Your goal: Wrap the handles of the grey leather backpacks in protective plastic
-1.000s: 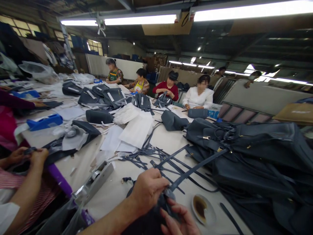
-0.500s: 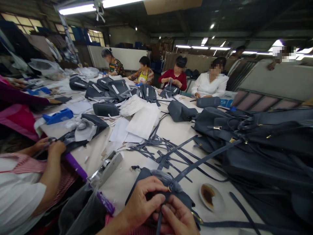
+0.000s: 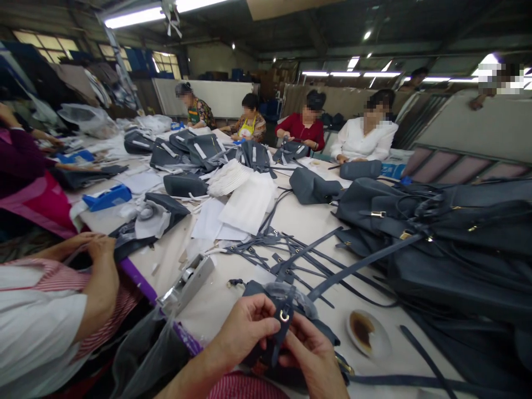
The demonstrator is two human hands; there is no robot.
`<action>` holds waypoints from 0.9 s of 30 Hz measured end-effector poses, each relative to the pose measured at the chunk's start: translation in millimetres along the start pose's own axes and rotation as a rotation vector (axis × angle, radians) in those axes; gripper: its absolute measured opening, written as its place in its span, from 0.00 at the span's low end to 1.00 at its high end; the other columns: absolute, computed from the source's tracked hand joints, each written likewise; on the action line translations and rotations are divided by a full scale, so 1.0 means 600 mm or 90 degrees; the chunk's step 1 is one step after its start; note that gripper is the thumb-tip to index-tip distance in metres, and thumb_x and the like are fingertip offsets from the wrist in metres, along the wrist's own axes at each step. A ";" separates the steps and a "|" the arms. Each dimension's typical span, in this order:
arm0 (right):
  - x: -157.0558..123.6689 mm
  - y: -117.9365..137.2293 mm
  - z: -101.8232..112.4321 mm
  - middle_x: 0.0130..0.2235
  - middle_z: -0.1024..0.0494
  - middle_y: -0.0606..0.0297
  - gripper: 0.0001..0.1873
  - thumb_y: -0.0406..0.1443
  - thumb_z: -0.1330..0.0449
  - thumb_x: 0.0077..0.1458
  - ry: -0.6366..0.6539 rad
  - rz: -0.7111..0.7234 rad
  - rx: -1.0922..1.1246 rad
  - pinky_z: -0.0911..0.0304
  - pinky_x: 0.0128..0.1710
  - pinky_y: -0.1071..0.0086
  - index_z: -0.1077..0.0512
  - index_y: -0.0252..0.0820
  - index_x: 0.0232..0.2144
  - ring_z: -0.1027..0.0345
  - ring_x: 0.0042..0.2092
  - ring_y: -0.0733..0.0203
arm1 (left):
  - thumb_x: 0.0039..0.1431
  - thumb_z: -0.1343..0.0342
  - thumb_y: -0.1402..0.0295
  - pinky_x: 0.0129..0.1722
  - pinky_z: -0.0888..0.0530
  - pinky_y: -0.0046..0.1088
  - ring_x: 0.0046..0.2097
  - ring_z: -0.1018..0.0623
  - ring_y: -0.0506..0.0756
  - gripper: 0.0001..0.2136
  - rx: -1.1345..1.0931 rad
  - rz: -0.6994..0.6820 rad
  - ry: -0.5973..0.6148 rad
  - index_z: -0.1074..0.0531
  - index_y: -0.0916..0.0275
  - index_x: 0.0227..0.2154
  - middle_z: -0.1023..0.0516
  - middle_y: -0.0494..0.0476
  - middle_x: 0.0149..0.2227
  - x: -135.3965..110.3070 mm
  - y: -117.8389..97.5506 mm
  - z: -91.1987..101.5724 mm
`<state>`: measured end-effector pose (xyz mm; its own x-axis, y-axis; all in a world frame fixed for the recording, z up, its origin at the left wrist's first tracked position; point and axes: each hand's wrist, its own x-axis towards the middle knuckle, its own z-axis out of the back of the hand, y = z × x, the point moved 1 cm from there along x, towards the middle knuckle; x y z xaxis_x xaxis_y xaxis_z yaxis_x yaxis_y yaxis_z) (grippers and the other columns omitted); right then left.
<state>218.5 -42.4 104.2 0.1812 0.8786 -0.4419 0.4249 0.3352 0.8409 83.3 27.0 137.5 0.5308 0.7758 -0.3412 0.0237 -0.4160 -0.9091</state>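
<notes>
Between my two hands is a dark blue-grey strap (image 3: 279, 338) with a gold ring-shaped fitting near its upper end. My left hand (image 3: 249, 327) pinches the strap's left edge beside that fitting, thumb on top. Lower down, my right hand (image 3: 310, 349) grips the strap from the right with its fingers curled. Under both hands lies a dark blue-grey bag (image 3: 328, 327) at the table's near edge, partly hidden by them. A clear plastic wrap (image 3: 297, 296) covers part of its handle.
Several loose straps (image 3: 286, 255) lie beyond the bag. To the right are a dish of brown liquid (image 3: 362, 332) and a heap of bags (image 3: 449, 249). A metal tape dispenser (image 3: 189, 282) stands left, beside a co-worker's arm (image 3: 102, 282). White sheets (image 3: 249, 202) lie mid-table.
The strap's gold fitting now faces up, where it was mostly covered by my fingers. My left hand has shifted slightly down, and my right hand a little to the right.
</notes>
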 end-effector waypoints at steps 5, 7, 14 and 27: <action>-0.001 -0.008 0.003 0.35 0.17 0.59 0.32 0.46 0.26 0.35 -0.017 0.003 -0.007 0.36 0.17 0.75 0.23 0.41 0.45 0.26 0.28 0.59 | 0.41 0.43 0.70 0.14 0.35 0.18 0.17 0.31 0.47 0.07 0.087 0.065 0.017 0.35 0.62 0.25 0.30 0.44 0.17 0.000 0.013 -0.001; -0.002 -0.010 0.003 0.34 0.17 0.59 0.33 0.46 0.26 0.35 -0.045 0.029 -0.007 0.39 0.16 0.77 0.24 0.40 0.45 0.29 0.25 0.62 | 0.42 0.44 0.71 0.13 0.37 0.17 0.17 0.30 0.48 0.06 0.132 0.082 0.019 0.36 0.61 0.25 0.32 0.43 0.16 -0.001 0.016 0.000; -0.003 -0.013 0.003 0.27 0.20 0.63 0.35 0.49 0.27 0.33 -0.076 0.043 -0.033 0.47 0.12 0.79 0.25 0.38 0.43 0.40 0.18 0.70 | 0.43 0.47 0.75 0.18 0.39 0.18 0.19 0.32 0.46 0.05 0.202 0.001 -0.006 0.37 0.62 0.24 0.33 0.44 0.19 -0.003 0.022 -0.002; -0.009 -0.013 0.006 0.26 0.22 0.65 0.25 0.46 0.27 0.36 -0.093 0.090 0.050 0.49 0.15 0.80 0.27 0.39 0.34 0.40 0.19 0.71 | 0.43 0.53 0.80 0.27 0.44 0.28 0.27 0.35 0.51 0.08 0.636 -0.296 -0.157 0.43 0.59 0.24 0.35 0.48 0.24 -0.017 0.020 -0.047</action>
<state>217.5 -51.2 98.6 0.3680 0.8543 -0.3670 0.4531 0.1799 0.8731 102.1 0.4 136.9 0.4630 0.8748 0.1429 -0.5717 0.4179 -0.7061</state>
